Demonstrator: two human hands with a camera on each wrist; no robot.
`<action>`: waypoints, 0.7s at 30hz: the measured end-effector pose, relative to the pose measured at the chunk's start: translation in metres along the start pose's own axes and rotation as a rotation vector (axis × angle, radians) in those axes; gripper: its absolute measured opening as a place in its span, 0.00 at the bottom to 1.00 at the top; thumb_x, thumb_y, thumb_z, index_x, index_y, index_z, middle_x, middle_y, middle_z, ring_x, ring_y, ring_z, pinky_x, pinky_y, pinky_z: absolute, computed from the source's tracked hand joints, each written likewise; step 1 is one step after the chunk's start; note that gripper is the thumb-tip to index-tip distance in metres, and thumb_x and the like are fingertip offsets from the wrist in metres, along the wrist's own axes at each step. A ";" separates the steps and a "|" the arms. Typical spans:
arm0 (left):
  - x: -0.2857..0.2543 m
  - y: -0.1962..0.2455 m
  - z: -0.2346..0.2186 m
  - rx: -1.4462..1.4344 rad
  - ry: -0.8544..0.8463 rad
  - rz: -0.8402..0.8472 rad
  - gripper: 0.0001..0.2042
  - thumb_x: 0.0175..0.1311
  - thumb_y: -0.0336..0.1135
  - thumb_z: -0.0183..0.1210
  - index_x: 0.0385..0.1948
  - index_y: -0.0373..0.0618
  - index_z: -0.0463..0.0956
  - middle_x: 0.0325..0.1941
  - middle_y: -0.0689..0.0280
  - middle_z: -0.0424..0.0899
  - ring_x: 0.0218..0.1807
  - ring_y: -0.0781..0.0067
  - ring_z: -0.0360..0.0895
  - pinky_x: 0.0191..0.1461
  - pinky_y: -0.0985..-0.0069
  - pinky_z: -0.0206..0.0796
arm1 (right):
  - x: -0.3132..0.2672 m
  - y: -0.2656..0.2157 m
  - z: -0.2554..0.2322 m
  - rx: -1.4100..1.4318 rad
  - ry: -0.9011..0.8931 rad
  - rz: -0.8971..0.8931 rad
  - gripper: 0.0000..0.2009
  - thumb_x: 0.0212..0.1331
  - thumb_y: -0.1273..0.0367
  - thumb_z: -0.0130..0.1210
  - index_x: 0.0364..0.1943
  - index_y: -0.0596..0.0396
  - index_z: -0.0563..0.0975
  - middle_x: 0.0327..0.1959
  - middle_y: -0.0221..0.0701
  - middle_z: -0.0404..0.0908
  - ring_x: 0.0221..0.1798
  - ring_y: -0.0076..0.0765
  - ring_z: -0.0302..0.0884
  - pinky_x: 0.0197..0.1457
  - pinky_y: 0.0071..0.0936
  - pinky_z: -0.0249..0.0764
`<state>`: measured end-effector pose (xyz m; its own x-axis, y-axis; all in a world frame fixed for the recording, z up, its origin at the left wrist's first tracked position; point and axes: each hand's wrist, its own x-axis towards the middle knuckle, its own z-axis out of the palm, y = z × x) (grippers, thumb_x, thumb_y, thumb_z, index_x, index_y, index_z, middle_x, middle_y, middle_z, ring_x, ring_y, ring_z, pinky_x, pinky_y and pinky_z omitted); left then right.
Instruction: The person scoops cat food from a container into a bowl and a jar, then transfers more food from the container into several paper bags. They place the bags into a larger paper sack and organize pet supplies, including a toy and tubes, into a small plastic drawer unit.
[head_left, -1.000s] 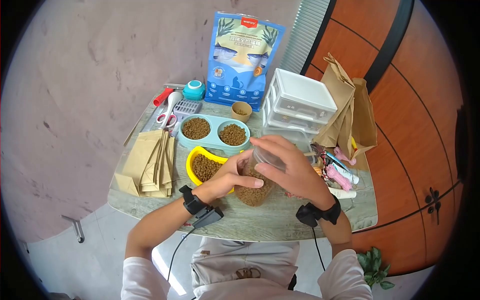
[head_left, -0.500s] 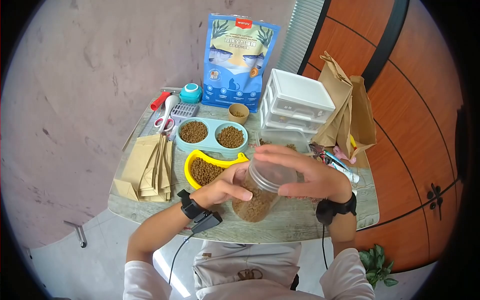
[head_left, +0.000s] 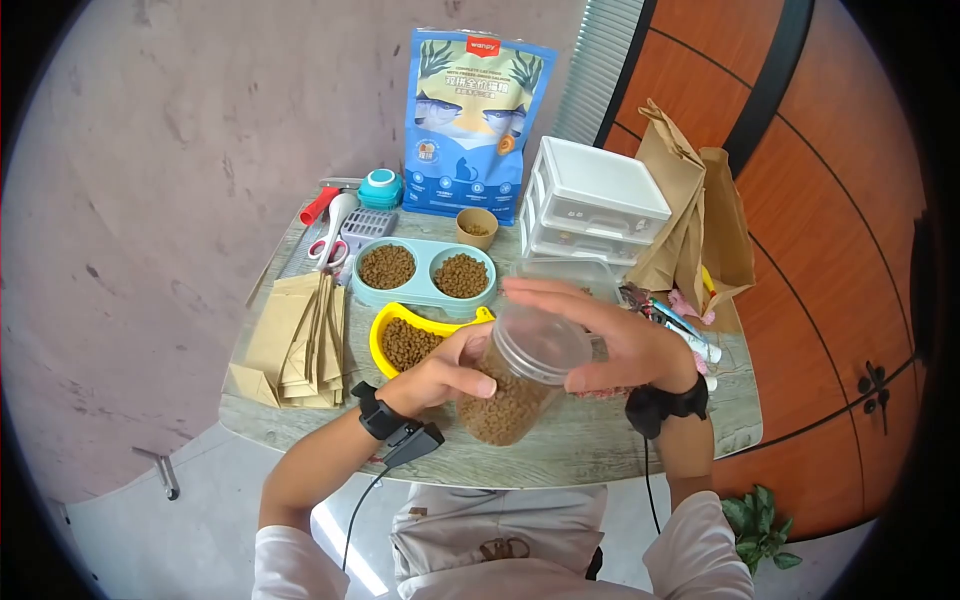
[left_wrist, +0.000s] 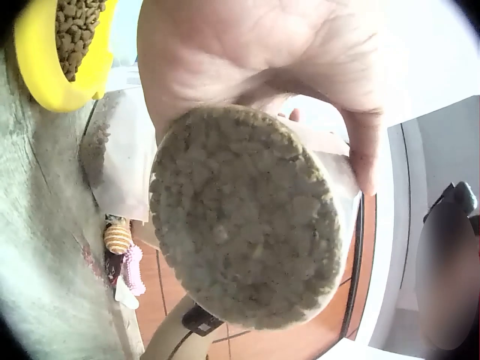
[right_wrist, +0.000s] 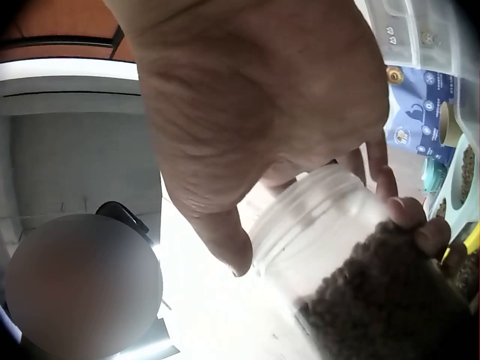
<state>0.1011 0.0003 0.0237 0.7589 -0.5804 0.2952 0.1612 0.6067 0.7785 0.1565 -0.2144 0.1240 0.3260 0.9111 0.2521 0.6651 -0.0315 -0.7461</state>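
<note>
A clear plastic jar, partly filled with brown kibble, is held tilted above the front of the table. My left hand grips its side, thumb across the near face. Around the clear lid at the upper end lies my right hand, thumb on the near rim and fingers along the far side. The left wrist view looks straight at the jar's kibble-covered bottom. In the right wrist view the thumb touches the ridged rim. Just behind the left hand is a yellow bowl of kibble.
A blue double bowl of kibble stands farther back, with a paper cup and a cat food bag behind. Paper bags lie left; a drawer unit stands right. Scissors and a white scoop lie back left.
The jar has come down toward the table's front edge, and its lid has turned more into view. My right hand has shifted right and spread round the lid; the left keeps its grip.
</note>
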 end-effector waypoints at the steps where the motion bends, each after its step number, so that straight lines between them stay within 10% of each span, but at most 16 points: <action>1: -0.001 0.000 0.000 -0.009 0.000 -0.035 0.39 0.45 0.30 0.65 0.64 0.36 0.56 0.62 0.61 0.69 0.63 0.71 0.66 0.68 0.73 0.53 | 0.003 0.000 0.001 0.150 -0.053 0.002 0.35 0.54 0.56 0.59 0.65 0.56 0.62 0.68 0.42 0.59 0.71 0.43 0.55 0.70 0.38 0.51; 5: 0.001 0.003 0.002 0.105 0.098 -0.008 0.39 0.46 0.30 0.65 0.64 0.36 0.57 0.61 0.62 0.69 0.63 0.71 0.66 0.67 0.73 0.53 | 0.008 0.008 0.010 -0.008 -0.003 -0.094 0.31 0.54 0.64 0.61 0.63 0.54 0.66 0.65 0.39 0.62 0.67 0.43 0.60 0.68 0.36 0.57; 10: 0.011 0.000 0.002 0.388 0.234 0.082 0.38 0.47 0.30 0.65 0.63 0.37 0.58 0.60 0.63 0.70 0.62 0.73 0.66 0.67 0.74 0.53 | 0.010 -0.003 0.033 -0.497 0.280 0.255 0.27 0.58 0.60 0.57 0.61 0.55 0.68 0.60 0.41 0.67 0.63 0.44 0.63 0.66 0.39 0.56; 21: -0.005 -0.001 0.000 0.051 0.019 -0.100 0.42 0.41 0.34 0.67 0.64 0.37 0.57 0.64 0.60 0.67 0.66 0.67 0.63 0.70 0.71 0.49 | 0.007 0.006 0.008 0.071 -0.046 -0.118 0.31 0.55 0.58 0.57 0.61 0.59 0.67 0.63 0.42 0.64 0.67 0.44 0.59 0.68 0.37 0.55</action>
<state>0.0971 0.0022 0.0212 0.7524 -0.6261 0.2046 0.2050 0.5178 0.8306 0.1577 -0.2049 0.1165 0.2166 0.9245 0.3136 0.6470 0.1046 -0.7553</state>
